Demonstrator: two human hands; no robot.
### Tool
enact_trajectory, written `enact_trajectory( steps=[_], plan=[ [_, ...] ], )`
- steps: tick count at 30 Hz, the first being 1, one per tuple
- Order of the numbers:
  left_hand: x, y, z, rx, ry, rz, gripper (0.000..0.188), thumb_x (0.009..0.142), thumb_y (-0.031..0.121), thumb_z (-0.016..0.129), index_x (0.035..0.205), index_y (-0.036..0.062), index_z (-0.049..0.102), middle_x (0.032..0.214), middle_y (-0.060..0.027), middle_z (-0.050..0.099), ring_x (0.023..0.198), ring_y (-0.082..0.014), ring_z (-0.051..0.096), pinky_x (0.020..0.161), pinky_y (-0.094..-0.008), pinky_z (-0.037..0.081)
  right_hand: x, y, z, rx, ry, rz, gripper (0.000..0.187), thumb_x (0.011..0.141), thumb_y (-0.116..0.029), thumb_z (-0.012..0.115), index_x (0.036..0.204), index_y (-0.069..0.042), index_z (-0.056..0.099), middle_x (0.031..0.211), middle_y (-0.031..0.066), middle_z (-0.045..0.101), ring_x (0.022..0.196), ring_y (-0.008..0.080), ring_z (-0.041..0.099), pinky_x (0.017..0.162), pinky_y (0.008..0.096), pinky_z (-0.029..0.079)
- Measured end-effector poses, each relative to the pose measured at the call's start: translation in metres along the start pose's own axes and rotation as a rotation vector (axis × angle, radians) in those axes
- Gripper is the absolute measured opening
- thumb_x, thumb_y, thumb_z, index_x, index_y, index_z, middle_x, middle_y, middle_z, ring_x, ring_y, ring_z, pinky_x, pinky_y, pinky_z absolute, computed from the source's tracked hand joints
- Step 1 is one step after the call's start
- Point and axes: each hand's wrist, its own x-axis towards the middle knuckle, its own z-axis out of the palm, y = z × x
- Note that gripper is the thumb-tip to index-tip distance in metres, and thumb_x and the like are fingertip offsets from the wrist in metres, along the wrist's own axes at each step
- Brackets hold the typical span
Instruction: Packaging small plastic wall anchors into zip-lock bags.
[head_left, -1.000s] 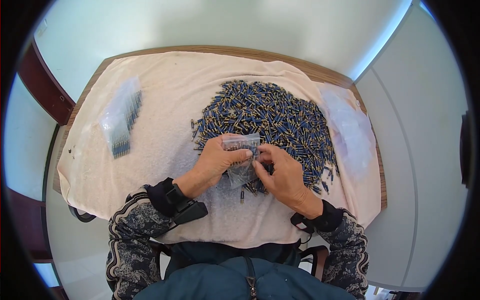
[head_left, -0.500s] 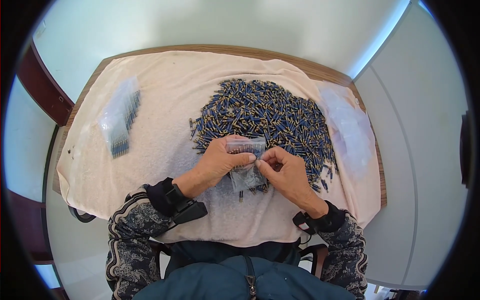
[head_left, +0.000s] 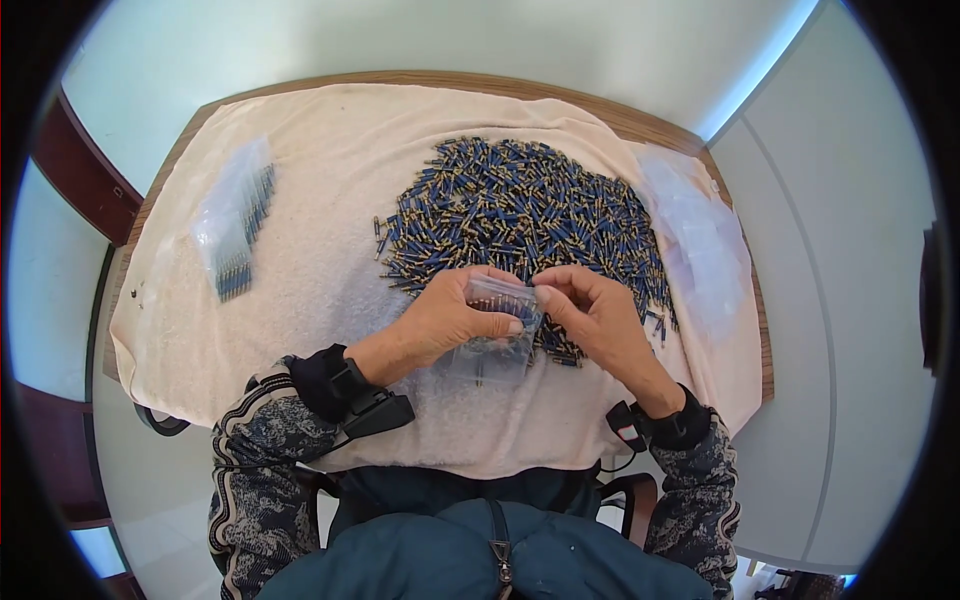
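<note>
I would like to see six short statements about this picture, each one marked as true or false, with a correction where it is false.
1. The left hand holds a clear bag. True.
2. The right hand is far away from this bag. False: its fingertips are at the bag's upper right corner.
3. A pile of blue and gold pieces lies beyond the hands. True.
4. The bags with pieces inside lie to the right of the pile. False: they lie to its left.
5. Clear plastic bags lie to the right of the pile. True.
6. The cloth under everything is dark green. False: it is pale cream-pink.
</note>
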Motion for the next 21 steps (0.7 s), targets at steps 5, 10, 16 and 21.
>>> enact_trajectory(
  steps=[5, 10, 16, 21],
  plan=[
    [-0.001, 0.001, 0.001, 0.045, -0.070, -0.062, 0.052, 0.074, -0.001, 0.080, 0.121, 0.0006, 0.058, 0.104, -0.0078, 0.068, 0.090, -0.0135, 0.066, 0.080, -0.0272, 0.055, -0.002, 0.006, -0.004, 0.030, -0.126, 0.127, 0.020, 0.096, -0.023, 0.064, 0.104, -0.005, 0.068, 0.072, -0.0046, 0.060, 0.062, 0.0022, 0.050, 0.054, 0.0182, 0.040],
    [-0.002, 0.001, -0.001, 0.178, -0.130, -0.100, 0.061, 0.072, 0.000, 0.082, 0.126, 0.0011, 0.056, 0.105, -0.0065, 0.068, 0.094, -0.0125, 0.064, 0.083, -0.0266, 0.052, -0.006, 0.002, -0.008, 0.013, -0.235, 0.148, 0.019, 0.095, -0.020, 0.065, 0.103, -0.004, 0.069, 0.075, -0.0042, 0.061, 0.064, 0.0023, 0.051, 0.056, 0.0184, 0.041],
    [-0.002, -0.003, 0.002, 0.161, -0.193, -0.085, 0.065, 0.069, 0.003, 0.082, 0.127, -0.0024, 0.054, 0.105, -0.0094, 0.066, 0.093, -0.0144, 0.064, 0.081, -0.0272, 0.053, -0.013, -0.006, 0.000, -0.010, -0.174, 0.013, 0.016, 0.093, -0.015, 0.067, 0.102, -0.002, 0.068, 0.081, -0.0023, 0.064, 0.069, 0.0041, 0.054, 0.062, 0.0208, 0.046],
    [0.000, -0.005, -0.002, 0.264, -0.226, -0.084, 0.070, 0.068, 0.004, 0.082, 0.130, -0.0030, 0.052, 0.106, -0.0100, 0.066, 0.094, -0.0148, 0.063, 0.082, -0.0268, 0.051, -0.014, 0.008, -0.003, 0.016, -0.271, 0.048, 0.018, 0.091, -0.013, 0.068, 0.104, -0.001, 0.068, 0.087, 0.0012, 0.067, 0.073, 0.0072, 0.059, 0.067, 0.0236, 0.049]
  ],
)
